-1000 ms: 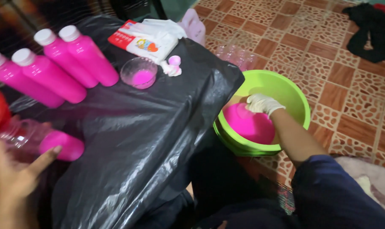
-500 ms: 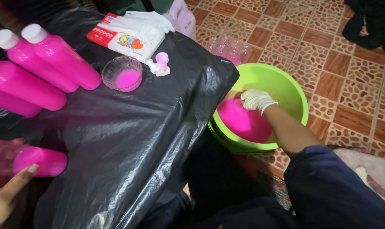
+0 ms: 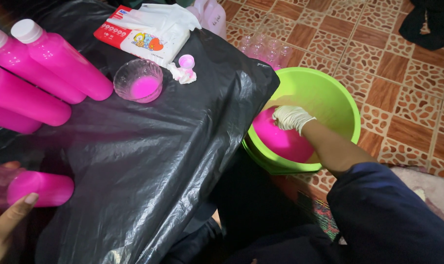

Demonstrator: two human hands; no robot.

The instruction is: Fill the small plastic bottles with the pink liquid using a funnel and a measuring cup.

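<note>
The green basin (image 3: 329, 93) is sitting on the tiled floor just beside the black-covered surface (image 3: 158, 161), holding pink liquid (image 3: 280, 139). I am dipping my gloved right hand (image 3: 291, 117) into it, fingers curled, though I cannot tell around what. My left hand (image 3: 4, 225) is resting its fingers against a part-filled pink bottle (image 3: 33, 188) lying on the surface.

You had bright, even light from above; glare streaked the black plastic sheet (image 3: 148, 161). The far corners fell dim, and your left hand (image 3: 4, 227) blurred softly at the frame's edge.
</note>
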